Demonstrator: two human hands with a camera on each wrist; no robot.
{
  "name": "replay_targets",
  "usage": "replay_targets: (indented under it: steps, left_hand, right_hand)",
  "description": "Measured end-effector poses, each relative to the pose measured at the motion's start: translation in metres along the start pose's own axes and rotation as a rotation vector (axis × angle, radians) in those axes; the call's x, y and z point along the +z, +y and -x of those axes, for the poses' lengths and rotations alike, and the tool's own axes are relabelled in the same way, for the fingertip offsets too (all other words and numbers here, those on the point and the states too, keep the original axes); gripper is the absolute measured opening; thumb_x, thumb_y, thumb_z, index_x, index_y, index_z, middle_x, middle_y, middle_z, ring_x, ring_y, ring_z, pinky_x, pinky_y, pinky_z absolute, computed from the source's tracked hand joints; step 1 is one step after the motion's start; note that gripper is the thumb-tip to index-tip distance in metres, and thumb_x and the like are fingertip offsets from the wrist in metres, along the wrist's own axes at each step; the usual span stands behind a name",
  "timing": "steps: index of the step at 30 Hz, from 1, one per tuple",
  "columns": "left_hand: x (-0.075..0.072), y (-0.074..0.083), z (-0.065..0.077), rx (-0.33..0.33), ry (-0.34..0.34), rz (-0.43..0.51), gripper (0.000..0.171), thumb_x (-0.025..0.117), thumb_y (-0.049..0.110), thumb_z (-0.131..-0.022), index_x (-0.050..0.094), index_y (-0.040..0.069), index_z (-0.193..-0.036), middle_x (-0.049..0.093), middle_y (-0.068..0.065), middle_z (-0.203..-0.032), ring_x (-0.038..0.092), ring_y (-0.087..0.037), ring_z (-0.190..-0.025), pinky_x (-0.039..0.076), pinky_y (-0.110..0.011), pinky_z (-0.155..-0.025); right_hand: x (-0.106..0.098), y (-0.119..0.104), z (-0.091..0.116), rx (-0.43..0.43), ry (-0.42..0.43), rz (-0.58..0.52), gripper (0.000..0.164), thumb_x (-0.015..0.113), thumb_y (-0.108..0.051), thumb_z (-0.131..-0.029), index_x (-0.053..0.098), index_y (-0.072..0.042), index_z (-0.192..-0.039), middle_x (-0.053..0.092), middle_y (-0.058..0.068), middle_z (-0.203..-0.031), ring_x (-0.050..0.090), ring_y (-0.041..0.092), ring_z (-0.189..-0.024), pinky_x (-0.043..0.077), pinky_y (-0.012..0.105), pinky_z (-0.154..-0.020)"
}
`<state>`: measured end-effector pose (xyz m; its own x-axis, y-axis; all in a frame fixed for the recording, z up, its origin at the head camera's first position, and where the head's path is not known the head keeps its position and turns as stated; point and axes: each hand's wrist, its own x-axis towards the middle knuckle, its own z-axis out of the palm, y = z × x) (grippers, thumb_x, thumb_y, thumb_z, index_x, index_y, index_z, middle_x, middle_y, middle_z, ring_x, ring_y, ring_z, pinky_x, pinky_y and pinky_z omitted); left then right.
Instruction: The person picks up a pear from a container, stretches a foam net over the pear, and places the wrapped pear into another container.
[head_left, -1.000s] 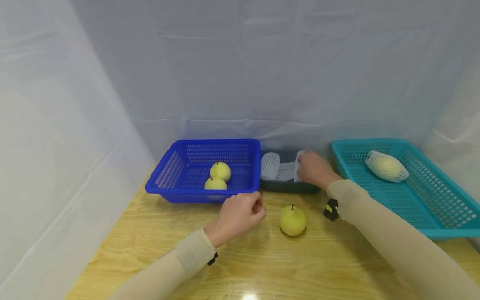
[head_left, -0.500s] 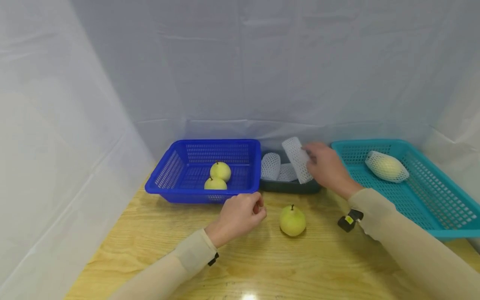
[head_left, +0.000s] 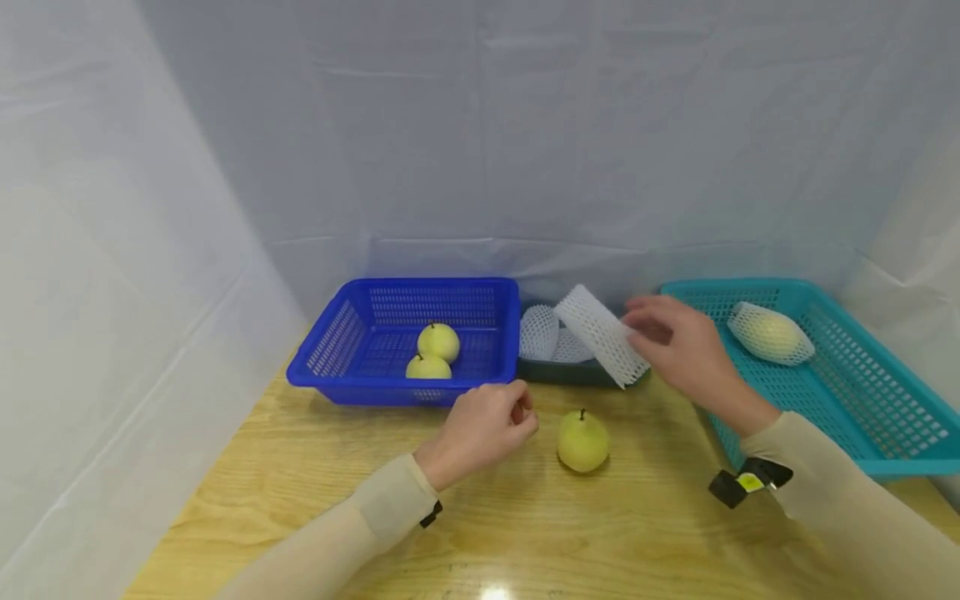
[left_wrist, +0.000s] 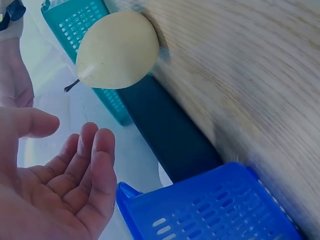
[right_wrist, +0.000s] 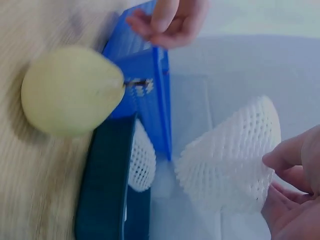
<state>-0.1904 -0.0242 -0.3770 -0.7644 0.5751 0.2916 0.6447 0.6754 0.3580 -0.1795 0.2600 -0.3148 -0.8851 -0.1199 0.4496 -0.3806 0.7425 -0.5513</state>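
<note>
My right hand (head_left: 690, 350) pinches a white foam fruit net (head_left: 600, 333) by its edge. The right wrist view shows the foam net (right_wrist: 230, 160) as a wide mesh sleeve between thumb and fingers. It hangs over a dark green tray (head_left: 577, 372) that holds more white nets (head_left: 540, 332). A yellow-green pear (head_left: 582, 442) stands on the wooden table, stem up, between my hands. Just left of the pear, my left hand (head_left: 483, 429) is held in front of the blue basket, its fingers loosely curled around nothing. The left wrist view shows its palm bare.
A blue basket (head_left: 307, 367) with two pears (head_left: 438, 343) stands at the back left. On the right is a teal basket (head_left: 832, 408) containing one net-wrapped pear (head_left: 772, 335). White sheeting (head_left: 480, 150) rises behind and at the sides.
My right hand has lifted the foam net out of the green tray and drawn it back towards me and to the right. The left hand has barely moved; the pear stays put.
</note>
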Motion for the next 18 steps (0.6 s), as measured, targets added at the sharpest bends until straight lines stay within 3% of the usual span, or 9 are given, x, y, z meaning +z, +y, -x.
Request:
replay_targets:
  steps: [3,7,12,15,18]
  left_hand:
    - [0.000,0.002,-0.003,0.001,-0.008,0.029,0.010,0.062,0.026,-0.091,0.066,0.017,-0.094,0.062,0.009,-0.076,0.055,-0.005,-0.063,0.045,-0.023,-0.057]
    - [-0.002,0.005,-0.006,-0.012,-0.031,0.081,0.013,0.060,0.026,-0.093,0.065,0.015,-0.099,0.063,0.009,-0.079,0.056,-0.005,-0.064,0.047,-0.024,-0.058]
    - [-0.002,0.008,-0.010,-0.022,-0.004,0.217,0.019,0.057,0.021,-0.095,0.064,0.015,-0.111,0.064,0.006,-0.094,0.056,-0.007,-0.069,0.049,-0.025,-0.061]
    - [-0.001,0.008,-0.013,-0.008,-0.004,0.398,0.024,0.050,0.019,-0.102,0.059,0.017,-0.125,0.060,-0.001,-0.102,0.058,-0.012,-0.071,0.052,-0.027,-0.062]
    - [-0.001,0.010,-0.016,-0.031,-0.068,0.673,0.032,0.044,0.021,-0.108,0.054,0.017,-0.137,0.063,-0.011,-0.104,0.063,-0.018,-0.071,0.055,-0.031,-0.062]
  right_hand:
    - [-0.004,-0.007,0.007,0.014,-0.017,-0.024,0.019,0.067,-0.021,-0.098,0.072,-0.011,-0.112,0.065,0.007,-0.129,0.066,0.026,-0.107,0.055,0.045,-0.088]
    - [-0.005,-0.017,0.016,0.071,-0.077,-0.075,0.019,0.066,-0.028,-0.099,0.069,-0.016,-0.113,0.069,0.004,-0.115,0.067,0.020,-0.094,0.057,0.033,-0.076]
    - [-0.004,-0.025,0.023,0.101,-0.161,-0.203,0.018,0.064,-0.026,-0.100,0.066,-0.014,-0.112,0.068,0.007,-0.112,0.067,0.019,-0.085,0.056,0.031,-0.069]
    - [-0.001,-0.026,0.027,0.080,-0.192,-0.270,0.015,0.062,-0.023,-0.101,0.065,-0.013,-0.112,0.066,0.006,-0.114,0.065,0.018,-0.092,0.056,0.030,-0.074]
    - [0.002,-0.027,0.030,0.057,-0.211,-0.335,0.014,0.062,-0.020,-0.101,0.065,-0.013,-0.112,0.065,0.004,-0.115,0.063,0.018,-0.101,0.057,0.032,-0.079]
